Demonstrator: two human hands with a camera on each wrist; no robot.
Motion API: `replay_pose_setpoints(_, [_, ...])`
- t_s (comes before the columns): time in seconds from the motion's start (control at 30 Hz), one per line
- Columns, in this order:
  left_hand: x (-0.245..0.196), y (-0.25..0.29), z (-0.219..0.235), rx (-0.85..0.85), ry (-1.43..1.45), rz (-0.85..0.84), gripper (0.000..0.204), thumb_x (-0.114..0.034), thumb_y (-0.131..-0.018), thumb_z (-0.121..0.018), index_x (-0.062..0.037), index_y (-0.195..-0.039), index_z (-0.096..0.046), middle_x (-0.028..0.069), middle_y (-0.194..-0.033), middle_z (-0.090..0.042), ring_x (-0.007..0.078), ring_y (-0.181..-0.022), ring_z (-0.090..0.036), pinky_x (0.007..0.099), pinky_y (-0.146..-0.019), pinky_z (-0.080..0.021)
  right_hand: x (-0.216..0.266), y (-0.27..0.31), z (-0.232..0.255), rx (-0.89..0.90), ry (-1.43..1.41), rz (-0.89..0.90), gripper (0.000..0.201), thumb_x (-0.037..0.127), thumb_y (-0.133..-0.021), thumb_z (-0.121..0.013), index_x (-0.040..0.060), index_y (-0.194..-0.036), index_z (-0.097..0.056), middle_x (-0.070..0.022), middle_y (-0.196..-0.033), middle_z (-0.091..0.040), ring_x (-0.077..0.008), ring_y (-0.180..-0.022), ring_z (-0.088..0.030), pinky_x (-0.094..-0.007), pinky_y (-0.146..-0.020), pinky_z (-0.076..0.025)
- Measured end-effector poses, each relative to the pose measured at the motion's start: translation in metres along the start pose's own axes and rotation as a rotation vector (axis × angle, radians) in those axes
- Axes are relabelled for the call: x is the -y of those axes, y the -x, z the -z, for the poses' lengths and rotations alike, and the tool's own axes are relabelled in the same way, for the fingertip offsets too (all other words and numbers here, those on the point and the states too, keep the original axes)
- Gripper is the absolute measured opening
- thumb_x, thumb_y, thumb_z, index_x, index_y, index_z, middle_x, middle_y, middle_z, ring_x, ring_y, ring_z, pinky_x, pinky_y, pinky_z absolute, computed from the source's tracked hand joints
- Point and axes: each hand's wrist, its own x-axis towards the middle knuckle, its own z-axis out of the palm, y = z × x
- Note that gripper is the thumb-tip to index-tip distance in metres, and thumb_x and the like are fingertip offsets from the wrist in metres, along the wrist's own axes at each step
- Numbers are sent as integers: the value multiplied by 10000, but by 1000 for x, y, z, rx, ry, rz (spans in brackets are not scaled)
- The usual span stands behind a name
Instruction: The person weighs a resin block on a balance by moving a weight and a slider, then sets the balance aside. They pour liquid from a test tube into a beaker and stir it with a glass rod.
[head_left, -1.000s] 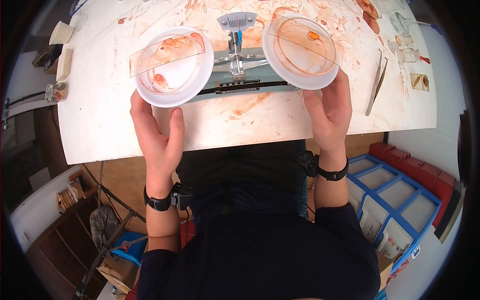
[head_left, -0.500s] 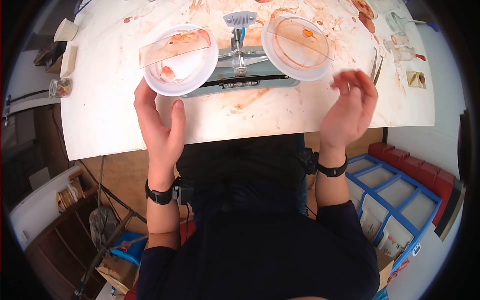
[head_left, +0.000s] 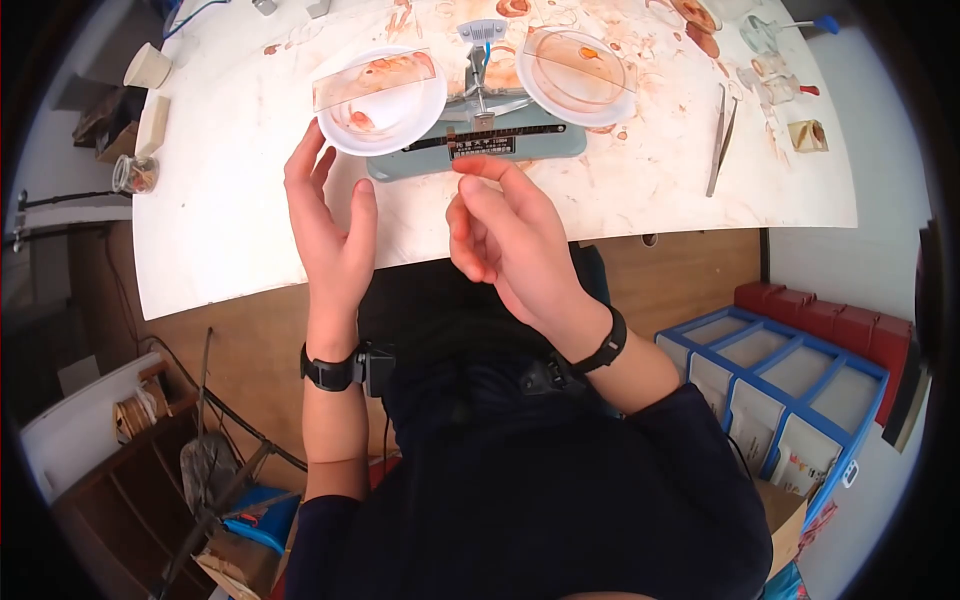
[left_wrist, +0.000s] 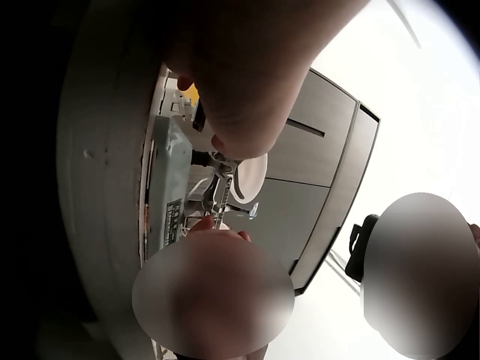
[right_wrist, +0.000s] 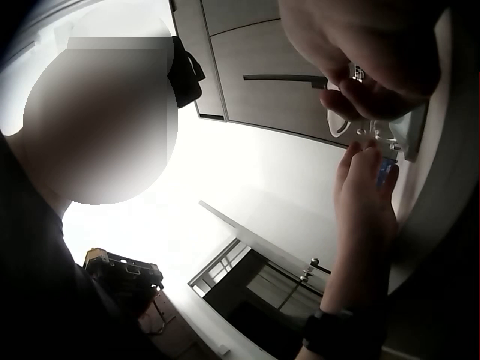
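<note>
A balance scale (head_left: 400, 168) with a grey-green base stands at the table's front, a dark graduated beam (head_left: 540, 129) across it. White pans sit on both sides. On the left pan (head_left: 425, 125) lie a clear dish and a stained glass plate (head_left: 345, 88); the right pan (head_left: 585, 120) bears a similar dish and glass plate (head_left: 560, 55). My left hand (head_left: 335, 230) has its fingertips right at the left pan's outer rim, thumb held apart. Before the base is my right hand (head_left: 515, 230), index finger reaching toward the beam, the other fingers loosely curled, nothing visible in them.
Tweezers (head_left: 720, 145) lie to the right on the stained white table (head_left: 660, 200). Small glass jars (head_left: 775, 80) and a small amber square block (head_left: 808, 136) are at the far right. A glass jar (head_left: 135, 175), a white block (head_left: 153, 125) and a cup (head_left: 148, 66) line the left edge.
My right hand has left the right pan, lifted away to the right, then swung left to the front of the scale. My left hand stays beside the left pan.
</note>
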Motion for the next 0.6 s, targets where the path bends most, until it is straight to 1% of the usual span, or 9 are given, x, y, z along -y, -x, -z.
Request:
replay_pose_setpoints(0.13, [0, -1, 2, -8, 40, 19, 563, -6, -925, -552, 16, -1464, -390, 194, -1507, -420, 321, -1418, -415, 487, -1159, -376, 1, -11, -7, -88, 126, 77, 343, 248, -1027, -602, -1, -1240, -502, -80, -742, -651, -124, -476, -574, -229, -412, -349])
replay_pose_setpoints(0.23, [1, -2, 2, -18, 68, -11, 561, -2, -924, -550, 8, -1463, -394, 190, -1508, -421, 316, -1420, -414, 485, -1160, -378, -5, -18, -7, -99, 152, 114, 328, 255, -1027, -607, -8, -1210, -537, -105, -740, -680, -139, -480, -610, -231, -411, -352])
replay_pose_setpoints(0.33, [-1, -3, 2, -23, 94, 3, 559, -1, -924, -546, 6, -1463, -394, 188, -1508, -423, 310, -1421, -415, 481, -1157, -383, -6, -18, -12, -130, 181, 137, 319, 256, -1027, -609, -16, -1184, -551, -114, -751, -695, -147, -499, -637, -228, -422, -363])
replay_pose_setpoints(0.6, [-2, -3, 3, -33, 108, 21, 566, 7, -918, -539, -2, -1464, -394, 185, -1507, -427, 303, -1419, -418, 477, -1155, -389, -10, -22, -14, -147, 167, 196, 319, 253, -1028, -608, -34, -1154, -547, -123, -762, -702, -159, -529, -663, -227, -451, -396])
